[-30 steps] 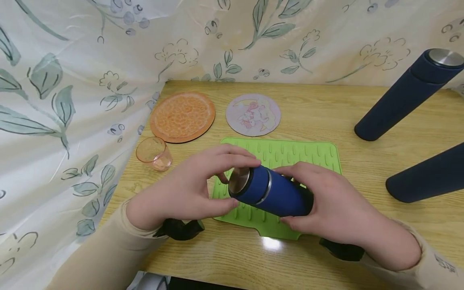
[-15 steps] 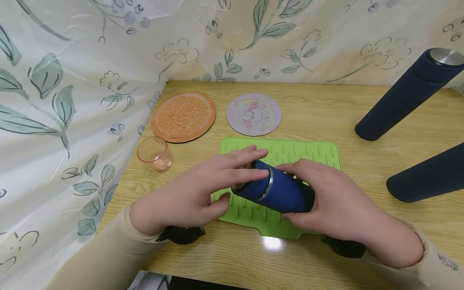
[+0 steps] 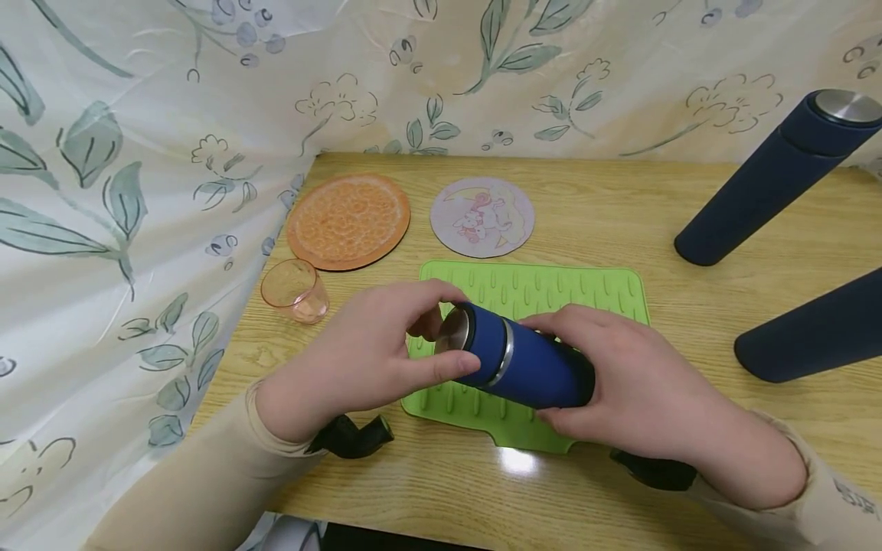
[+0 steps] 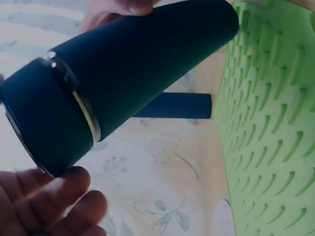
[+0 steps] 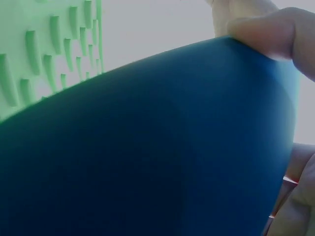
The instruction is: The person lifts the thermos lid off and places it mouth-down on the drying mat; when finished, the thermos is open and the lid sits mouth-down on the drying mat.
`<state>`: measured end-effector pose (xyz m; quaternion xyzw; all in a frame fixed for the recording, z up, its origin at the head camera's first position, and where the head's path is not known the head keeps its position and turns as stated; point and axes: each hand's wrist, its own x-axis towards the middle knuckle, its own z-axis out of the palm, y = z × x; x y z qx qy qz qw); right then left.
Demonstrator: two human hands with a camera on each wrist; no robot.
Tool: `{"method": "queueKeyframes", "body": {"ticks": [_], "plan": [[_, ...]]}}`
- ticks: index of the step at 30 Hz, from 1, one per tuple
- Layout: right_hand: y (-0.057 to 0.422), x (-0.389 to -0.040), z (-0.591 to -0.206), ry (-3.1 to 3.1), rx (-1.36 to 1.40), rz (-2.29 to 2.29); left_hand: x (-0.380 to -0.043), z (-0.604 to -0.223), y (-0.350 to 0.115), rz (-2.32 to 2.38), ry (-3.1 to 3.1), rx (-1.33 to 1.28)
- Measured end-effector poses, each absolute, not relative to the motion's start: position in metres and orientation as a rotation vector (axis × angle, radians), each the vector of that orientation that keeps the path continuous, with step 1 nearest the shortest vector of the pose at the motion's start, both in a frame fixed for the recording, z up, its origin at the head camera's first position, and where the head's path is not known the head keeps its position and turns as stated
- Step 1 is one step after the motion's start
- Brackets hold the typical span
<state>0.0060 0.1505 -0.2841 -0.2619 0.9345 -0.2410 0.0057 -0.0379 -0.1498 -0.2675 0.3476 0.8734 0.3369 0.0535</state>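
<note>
Over the green ridged mat (image 3: 586, 291), a blue thermos (image 3: 544, 371) with a steel ring is held tilted, its lid toward the left. My right hand (image 3: 623, 383) grips the body near the base, thumb on the near side and fingers across the far side. At the other end my left hand (image 3: 365, 344) holds the lid (image 3: 489, 344) between thumb and fingers; the steel lid top is partly hidden by it. The left wrist view shows curled fingertips (image 4: 69, 189) at the lid's edge. In the right wrist view the thermos body (image 5: 162, 147) fills most of the picture.
Two tall dark navy bottles (image 3: 765, 187) stand at the right, one cut off by the picture edge. An orange round mat (image 3: 347, 222), a pink printed coaster (image 3: 482, 218) and an orange-tinted glass (image 3: 296, 291) are at the left and back. A floral curtain (image 3: 413, 84) hangs behind.
My left hand first lay around the lid, then spread its fingers across it, and now holds the lid with thumb and fingers again. My right hand keeps its grip on the thermos.
</note>
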Motion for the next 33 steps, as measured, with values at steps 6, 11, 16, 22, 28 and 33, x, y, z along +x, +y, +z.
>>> {"method": "queueKeyframes", "body": {"ticks": [6, 11, 16, 22, 28, 33], "plan": [[0.151, 0.005, -0.284, 2.947, -0.820, -0.744, -0.040, -0.270, -0.156, 1.152, 2.507, 1.434], [0.152, 0.005, -0.283, 2.947, -0.807, -0.724, -0.043, -0.270, -0.158, 1.153, 2.305, 1.711], [0.152, 0.005, -0.282, 2.937, -0.801, -0.729, -0.044, -0.271, -0.157, 1.142, 2.354, 1.688], [0.152, 0.005, -0.282, 2.934, -0.803, -0.739, -0.046, -0.272, -0.158, 1.242, 2.325, 1.563], [0.154, 0.004, -0.280, 2.954, -0.801, -0.748, -0.049, -0.272, -0.156, 1.311, 2.373, 1.378], [0.159, 0.003, -0.281, 2.956, -0.763, -0.781, -0.052, -0.274, -0.157, 1.403, 2.432, 1.251]]}}
